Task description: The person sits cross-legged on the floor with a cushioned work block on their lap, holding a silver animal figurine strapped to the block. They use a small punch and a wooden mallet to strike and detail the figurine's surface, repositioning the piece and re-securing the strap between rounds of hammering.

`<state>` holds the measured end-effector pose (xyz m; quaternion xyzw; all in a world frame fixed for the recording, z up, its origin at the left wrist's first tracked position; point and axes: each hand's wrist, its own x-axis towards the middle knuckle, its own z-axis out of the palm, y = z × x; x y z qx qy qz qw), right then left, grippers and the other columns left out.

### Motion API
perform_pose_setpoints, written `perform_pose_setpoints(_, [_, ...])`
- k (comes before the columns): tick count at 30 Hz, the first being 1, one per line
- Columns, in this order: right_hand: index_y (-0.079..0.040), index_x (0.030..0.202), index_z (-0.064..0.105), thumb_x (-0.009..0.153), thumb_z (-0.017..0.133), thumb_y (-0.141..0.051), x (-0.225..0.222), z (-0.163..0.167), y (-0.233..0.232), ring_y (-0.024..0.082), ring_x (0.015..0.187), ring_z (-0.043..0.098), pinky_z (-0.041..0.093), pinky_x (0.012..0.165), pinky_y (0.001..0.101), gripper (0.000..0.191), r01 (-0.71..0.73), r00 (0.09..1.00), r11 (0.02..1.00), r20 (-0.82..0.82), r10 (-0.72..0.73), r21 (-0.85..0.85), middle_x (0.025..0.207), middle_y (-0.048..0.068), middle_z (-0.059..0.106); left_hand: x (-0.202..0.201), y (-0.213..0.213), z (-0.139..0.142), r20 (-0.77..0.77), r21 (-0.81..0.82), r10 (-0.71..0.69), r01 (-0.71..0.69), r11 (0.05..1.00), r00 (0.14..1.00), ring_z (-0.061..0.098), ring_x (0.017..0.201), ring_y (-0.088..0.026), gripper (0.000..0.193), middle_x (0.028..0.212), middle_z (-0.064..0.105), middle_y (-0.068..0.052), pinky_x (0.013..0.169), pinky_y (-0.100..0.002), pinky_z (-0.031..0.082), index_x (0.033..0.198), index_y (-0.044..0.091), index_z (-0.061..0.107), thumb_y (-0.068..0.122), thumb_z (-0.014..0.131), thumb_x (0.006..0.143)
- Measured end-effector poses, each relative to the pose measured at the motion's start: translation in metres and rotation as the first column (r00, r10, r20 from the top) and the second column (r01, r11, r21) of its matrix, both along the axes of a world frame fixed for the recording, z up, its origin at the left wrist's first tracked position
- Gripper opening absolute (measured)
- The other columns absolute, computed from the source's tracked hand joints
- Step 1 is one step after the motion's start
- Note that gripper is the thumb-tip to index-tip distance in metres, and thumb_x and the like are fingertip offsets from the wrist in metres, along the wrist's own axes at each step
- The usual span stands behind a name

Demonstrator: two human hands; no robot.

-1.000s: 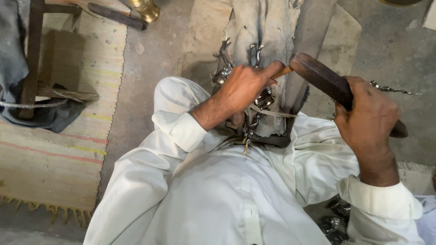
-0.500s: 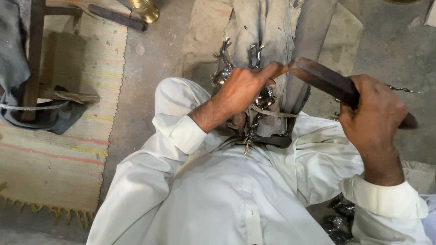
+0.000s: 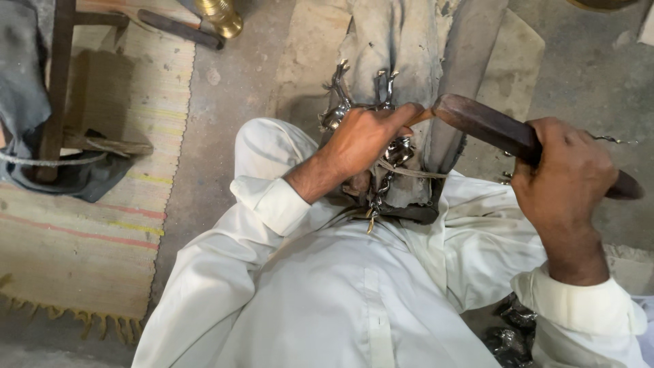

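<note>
From the head camera, the person's left hand (image 3: 364, 140) closes over a shiny, spiky metal piece (image 3: 354, 102) and presses it against a grey upright post (image 3: 402, 54) that rises between the white-clad knees. The right hand (image 3: 562, 180) is wrapped tightly around a dark wooden tool (image 3: 490, 126), whose far tip meets the left hand's fingers (image 3: 409, 112). A thin cord (image 3: 409, 170) crosses the post just below the metal piece. A striped mat (image 3: 102, 225) lies on the floor to the left.
</note>
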<state>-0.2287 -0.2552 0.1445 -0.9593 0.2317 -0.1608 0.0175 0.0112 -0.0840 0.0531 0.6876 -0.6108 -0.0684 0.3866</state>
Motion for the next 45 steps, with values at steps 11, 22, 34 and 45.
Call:
perform_pose_setpoints(11, [-0.003, 0.11, 0.063, 0.088, 0.079, -0.003, 0.001, 0.004, 0.004, 0.04, 0.09, 0.064, 0.049, 0.08, 0.0489, 0.028, 0.039, 0.994, 0.992, 0.093, -0.051, 0.123, 0.094, 0.017, 0.065, 0.001, 0.012, 0.003, -0.029, -0.017, -0.037, 0.037, 0.999, 0.999, 0.078, 0.087, -0.028, 0.057, 0.112, 0.078, -0.009, 0.071, -0.038, 0.064, 0.14, 0.011, 0.048, 0.0, 0.064, 0.086])
perform_pose_setpoints(22, [-0.005, 0.104, 0.066, 0.073, 0.077, 0.001, -0.001, 0.003, 0.008, 0.038, 0.088, 0.064, 0.048, 0.079, 0.0488, 0.034, -0.056, 0.998, 0.988, -0.027, 0.053, -0.141, 0.09, 0.014, 0.066, 0.001, 0.015, 0.001, -0.006, 0.02, -0.022, 0.022, 1.0, 1.0, 0.079, 0.083, -0.026, 0.05, 0.111, 0.079, -0.006, 0.066, -0.037, 0.064, 0.137, 0.012, 0.05, 0.004, 0.065, 0.09])
perform_pose_setpoints(34, [-0.001, 0.112, 0.057, 0.095, 0.08, -0.011, -0.007, -0.003, 0.008, 0.036, 0.08, 0.064, 0.047, 0.075, 0.0477, 0.03, 0.134, 0.964, 0.915, 0.165, -0.209, 0.38, 0.086, 0.014, 0.06, 0.002, 0.021, 0.001, 0.008, 0.001, -0.081, 0.081, 0.997, 0.997, 0.078, 0.097, -0.023, 0.055, 0.119, 0.075, -0.007, 0.073, -0.036, 0.064, 0.139, 0.011, 0.052, -0.002, 0.069, 0.089])
perform_pose_setpoints(45, [-0.007, 0.107, 0.067, 0.072, 0.078, -0.003, -0.012, -0.001, 0.008, 0.038, 0.092, 0.065, 0.048, 0.08, 0.0479, 0.037, 0.016, 0.991, 0.992, -0.126, -0.032, -0.123, 0.095, 0.014, 0.067, 0.001, 0.025, 0.002, -0.113, -0.084, -0.043, 0.034, 0.996, 0.993, 0.078, 0.091, -0.017, 0.052, 0.116, 0.078, -0.008, 0.07, -0.03, 0.063, 0.137, 0.011, 0.058, -0.002, 0.079, 0.091])
